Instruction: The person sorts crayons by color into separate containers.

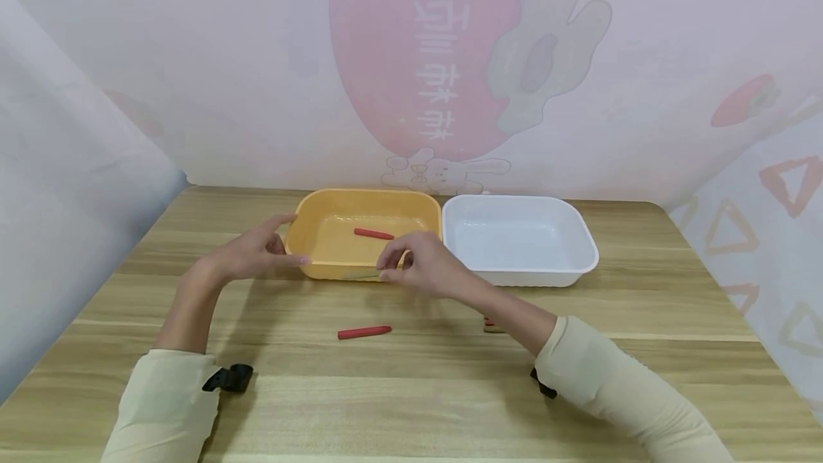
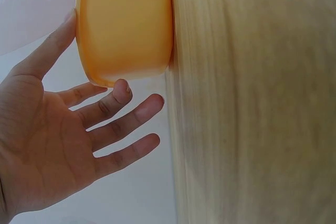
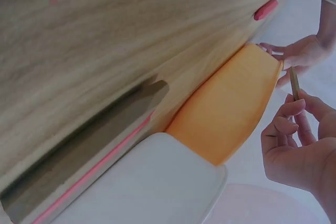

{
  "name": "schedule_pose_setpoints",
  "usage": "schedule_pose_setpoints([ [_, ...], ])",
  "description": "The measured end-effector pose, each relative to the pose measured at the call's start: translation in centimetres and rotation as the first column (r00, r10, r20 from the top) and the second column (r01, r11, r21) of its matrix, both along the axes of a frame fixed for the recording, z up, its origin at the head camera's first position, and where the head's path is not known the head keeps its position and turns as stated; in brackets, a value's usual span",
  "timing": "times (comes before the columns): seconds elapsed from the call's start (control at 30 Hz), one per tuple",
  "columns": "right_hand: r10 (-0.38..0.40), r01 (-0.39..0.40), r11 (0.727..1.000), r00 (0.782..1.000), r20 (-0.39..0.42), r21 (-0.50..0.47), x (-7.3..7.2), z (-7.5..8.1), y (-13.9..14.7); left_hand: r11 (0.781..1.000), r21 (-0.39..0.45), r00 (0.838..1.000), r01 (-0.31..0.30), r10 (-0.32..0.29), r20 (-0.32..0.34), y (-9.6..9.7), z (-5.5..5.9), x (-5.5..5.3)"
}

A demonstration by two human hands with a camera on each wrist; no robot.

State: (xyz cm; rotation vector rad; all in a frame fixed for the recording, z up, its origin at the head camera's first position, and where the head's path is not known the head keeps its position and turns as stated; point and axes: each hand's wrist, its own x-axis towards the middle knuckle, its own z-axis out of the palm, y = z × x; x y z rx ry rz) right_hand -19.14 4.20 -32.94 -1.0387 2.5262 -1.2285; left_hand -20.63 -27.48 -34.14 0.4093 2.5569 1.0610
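A yellow basin (image 1: 321, 245) stands at the back of the table, with one red crayon (image 1: 373, 234) lying inside. My left hand (image 1: 247, 252) touches its left corner; in the left wrist view the thumb meets the rim and the other fingers (image 2: 134, 116) spread out mostly straight. Between thumb and fingertips, my right hand (image 1: 427, 263) pinches a slim olive crayon (image 3: 294, 82) at the basin's front rim. Another red crayon (image 1: 363, 332) lies on the table in front of the basin.
A white basin (image 1: 521, 279) stands against the yellow one's right side. Small red and olive pieces (image 1: 493, 326) lie partly hidden under the right forearm. Behind the table (image 1: 411, 399) hangs a printed curtain (image 1: 257, 91).
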Motion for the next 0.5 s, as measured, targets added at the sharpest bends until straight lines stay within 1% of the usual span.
schedule_pose_setpoints([
  [0.17,-0.029,0.030,0.999,0.999,0.018,-0.021,-0.7,-0.2,0.3,1.000,-0.005,1.000,-0.008,0.008,0.020,0.0,0.1,0.3],
  [0.37,-0.072,0.073,0.997,0.997,0.033,-0.038,-1.4,-0.3,0.4,1.000,-0.018,1.000,-0.005,0.005,0.014,0.0,0.1,0.3],
  [0.5,-0.092,0.094,0.994,0.995,0.025,-0.053,-1.9,-0.4,0.6,1.000,-0.024,1.000,-0.009,0.010,0.015,0.0,0.1,0.3],
])
